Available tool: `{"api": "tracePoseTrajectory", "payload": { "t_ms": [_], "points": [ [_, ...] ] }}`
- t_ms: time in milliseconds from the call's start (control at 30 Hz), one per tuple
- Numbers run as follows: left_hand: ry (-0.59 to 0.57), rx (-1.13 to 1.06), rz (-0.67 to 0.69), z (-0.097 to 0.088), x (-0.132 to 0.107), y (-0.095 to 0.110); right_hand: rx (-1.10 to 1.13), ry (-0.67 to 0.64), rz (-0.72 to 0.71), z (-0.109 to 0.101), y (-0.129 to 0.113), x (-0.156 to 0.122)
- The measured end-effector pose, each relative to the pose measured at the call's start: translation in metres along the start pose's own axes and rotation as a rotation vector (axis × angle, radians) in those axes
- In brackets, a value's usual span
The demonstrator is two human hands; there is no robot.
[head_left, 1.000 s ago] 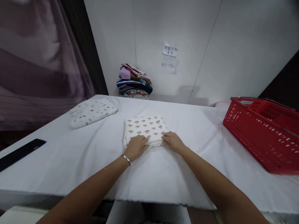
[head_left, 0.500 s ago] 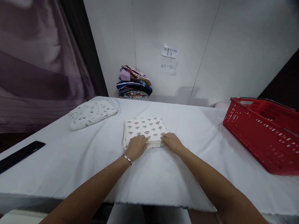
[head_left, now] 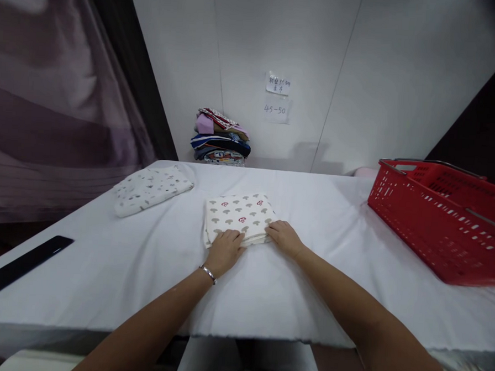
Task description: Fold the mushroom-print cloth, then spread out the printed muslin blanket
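Note:
A folded white cloth with grey and red heart prints [head_left: 237, 215] lies in the middle of the white-covered table [head_left: 309, 277]. My left hand [head_left: 224, 249], a bracelet at its wrist, rests on the cloth's near left edge with fingers curled over it. At the near right corner my right hand [head_left: 284, 236] presses with fingers bent on the fabric. Both hands grip the near edge of the folded cloth.
A second folded white patterned cloth [head_left: 151, 187] lies at the far left. A red plastic basket [head_left: 440, 218] stands at the right. A stack of folded coloured clothes [head_left: 220, 137] sits at the back by the wall. A black flat strip [head_left: 19, 265] lies near the left edge.
Both hands stay on the near edge of the folded cloth; they have barely shifted. The view has drifted slightly.

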State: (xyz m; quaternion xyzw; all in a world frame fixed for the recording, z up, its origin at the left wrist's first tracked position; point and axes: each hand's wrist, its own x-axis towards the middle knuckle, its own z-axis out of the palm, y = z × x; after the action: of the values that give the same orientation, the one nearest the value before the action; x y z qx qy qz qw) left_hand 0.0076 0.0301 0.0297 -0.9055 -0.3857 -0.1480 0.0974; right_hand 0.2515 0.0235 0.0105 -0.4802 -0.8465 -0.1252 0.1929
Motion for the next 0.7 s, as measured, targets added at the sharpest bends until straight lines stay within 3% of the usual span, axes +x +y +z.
{"api": "tracePoseTrajectory", "payload": {
  "t_ms": [367,700],
  "points": [
    [-0.028,-0.009,-0.028,-0.003,0.006,-0.005,0.088,-0.115,-0.072,-0.012,0.007,-0.003],
    [-0.013,-0.007,-0.006,0.001,0.004,-0.007,0.131,-0.145,-0.002,-0.011,0.007,0.000]
  ]
}}
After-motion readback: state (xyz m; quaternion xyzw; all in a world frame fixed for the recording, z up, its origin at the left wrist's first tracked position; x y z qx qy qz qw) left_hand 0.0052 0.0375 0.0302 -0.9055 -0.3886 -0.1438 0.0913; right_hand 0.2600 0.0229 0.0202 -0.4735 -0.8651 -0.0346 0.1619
